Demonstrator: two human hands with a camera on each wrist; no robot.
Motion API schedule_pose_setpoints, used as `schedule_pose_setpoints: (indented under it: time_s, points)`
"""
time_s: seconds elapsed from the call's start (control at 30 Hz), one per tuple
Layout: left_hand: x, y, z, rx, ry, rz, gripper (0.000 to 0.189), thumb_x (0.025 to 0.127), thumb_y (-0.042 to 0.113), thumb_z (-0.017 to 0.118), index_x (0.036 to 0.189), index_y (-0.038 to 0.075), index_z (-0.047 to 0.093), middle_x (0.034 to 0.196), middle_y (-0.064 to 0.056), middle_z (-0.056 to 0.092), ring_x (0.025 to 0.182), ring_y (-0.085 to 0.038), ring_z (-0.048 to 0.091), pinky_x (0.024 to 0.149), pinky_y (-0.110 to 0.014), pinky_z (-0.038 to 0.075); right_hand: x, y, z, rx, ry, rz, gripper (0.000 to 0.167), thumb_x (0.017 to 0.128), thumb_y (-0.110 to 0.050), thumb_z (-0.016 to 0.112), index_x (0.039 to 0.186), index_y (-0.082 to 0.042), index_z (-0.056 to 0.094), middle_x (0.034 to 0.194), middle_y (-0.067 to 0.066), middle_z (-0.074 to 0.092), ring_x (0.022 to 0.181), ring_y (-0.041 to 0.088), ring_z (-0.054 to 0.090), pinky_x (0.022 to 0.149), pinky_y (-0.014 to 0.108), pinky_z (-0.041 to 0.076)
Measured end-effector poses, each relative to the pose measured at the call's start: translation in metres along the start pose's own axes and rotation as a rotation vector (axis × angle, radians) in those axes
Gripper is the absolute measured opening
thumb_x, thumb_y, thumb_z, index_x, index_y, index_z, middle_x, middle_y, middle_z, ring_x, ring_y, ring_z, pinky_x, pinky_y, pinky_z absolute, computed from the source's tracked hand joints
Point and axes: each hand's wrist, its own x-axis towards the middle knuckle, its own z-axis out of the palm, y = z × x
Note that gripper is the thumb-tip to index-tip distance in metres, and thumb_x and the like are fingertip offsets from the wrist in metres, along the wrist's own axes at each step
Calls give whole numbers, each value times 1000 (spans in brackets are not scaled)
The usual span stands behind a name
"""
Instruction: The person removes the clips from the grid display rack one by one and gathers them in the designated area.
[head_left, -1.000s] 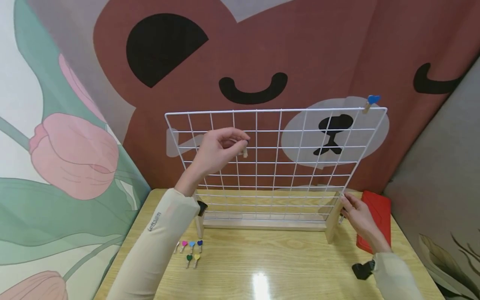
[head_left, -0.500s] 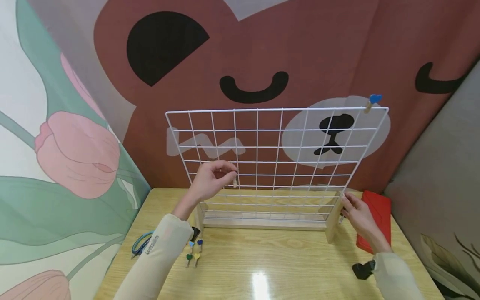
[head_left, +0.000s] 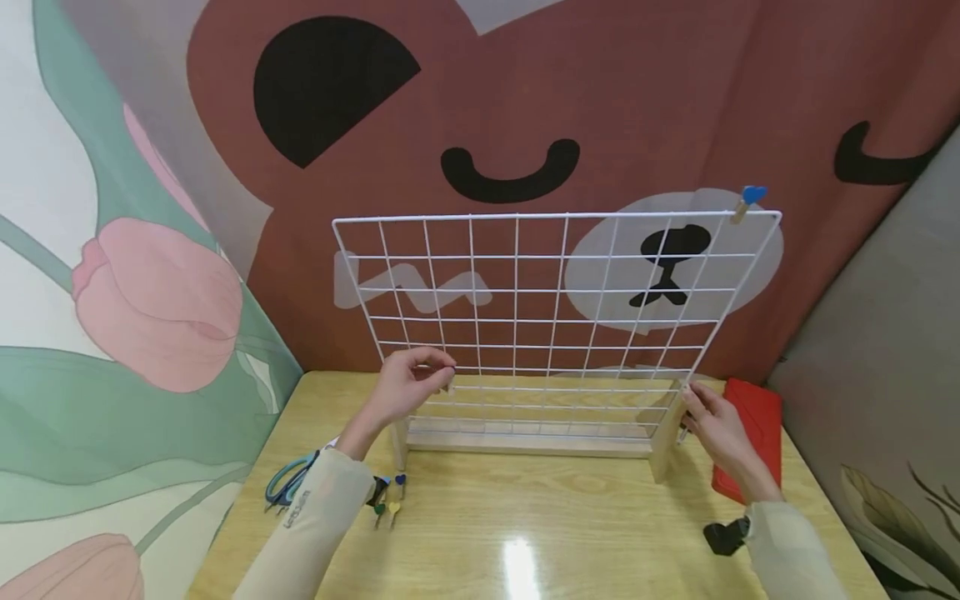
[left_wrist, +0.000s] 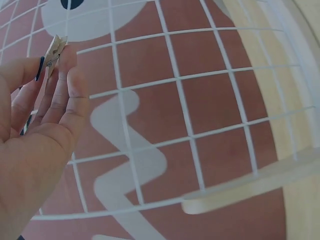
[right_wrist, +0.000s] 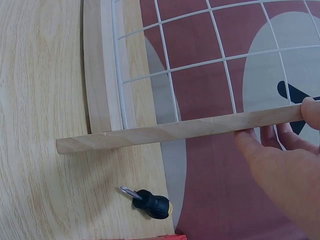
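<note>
In the head view my left hand (head_left: 408, 385) is in front of the lower left of a white wire grid (head_left: 516, 319). It pinches a small wooden clothespin (left_wrist: 54, 54) between thumb and fingertips, seen best in the left wrist view. My right hand (head_left: 716, 429) grips the wooden side post (right_wrist: 200, 127) of the grid's stand, thumb on one face and fingers on the other. A clothespin with a blue heart (head_left: 753, 195) is clipped at the top right of the grid. Several heart clothespins, one of them yellow (head_left: 394, 508), lie on the table, partly hidden by my left sleeve.
Blue-handled scissors (head_left: 283, 487) lie on the table (head_left: 465, 533) at the left, partly behind the sleeve. A red case (head_left: 753, 437) is beyond my right hand. A stubby screwdriver (right_wrist: 152, 205) lies by the post. Printed curtains hang behind.
My left hand has moved down and to the left across the grid, still holding the clothespin. The scissors have come into sight. My right hand stays on the post.
</note>
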Motion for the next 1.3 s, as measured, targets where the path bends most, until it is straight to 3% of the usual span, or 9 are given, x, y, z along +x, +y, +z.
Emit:
schedule_pose_setpoints:
  time_s: [0.13, 0.27, 0.57, 0.83, 1.13, 1.3]
  points:
    - [-10, -11, 1, -36, -1, -29, 10, 91, 7, 65, 98, 1, 70, 94, -14, 69, 71, -20, 68, 65, -35, 56, 0, 0, 0, -9, -4, 10, 73, 104, -40, 29, 149, 9, -1, 152, 34, 7, 137, 47, 17, 105, 49, 26]
    - [-26, -26, 1, -32, 6, -72, 11, 91, 6, 65, 98, 0, 70, 97, -15, 68, 73, -19, 68, 65, -32, 56, 1, -1, 0, -6, -5, 9, 72, 104, -40, 30, 148, 9, -1, 152, 34, 6, 137, 47, 15, 105, 48, 26]
    - [-71, -78, -11, 101, 77, -213, 10, 89, 7, 67, 96, 1, 71, 85, -7, 69, 71, -16, 66, 62, -24, 51, 1, -1, 2, -25, -16, 11, 73, 104, -42, 28, 149, 8, 1, 152, 34, 9, 136, 48, 18, 104, 44, 30]
    - [-106, -116, -24, 189, 118, -334, 6, 89, 6, 67, 89, 1, 71, 75, -3, 67, 68, -19, 64, 59, -24, 49, 0, 0, 0, -47, -16, 9, 72, 104, -39, 28, 148, 9, 0, 151, 35, 7, 137, 47, 16, 104, 44, 30]
    - [-137, -154, -32, 300, 135, -366, 5, 86, 7, 68, 82, 5, 70, 71, 2, 66, 63, -10, 60, 57, -24, 48, -1, 3, -3, -63, -17, -5, 73, 104, -40, 28, 148, 11, -1, 150, 37, 7, 135, 48, 16, 94, 17, 40]
    - [-151, -164, -37, 302, 142, -405, 4, 83, 6, 69, 79, 5, 69, 72, 2, 65, 65, -10, 61, 57, -23, 50, 0, 5, -2, -57, -30, -3, 72, 104, -39, 27, 148, 10, -2, 150, 38, 5, 136, 46, 15, 89, 11, 42]
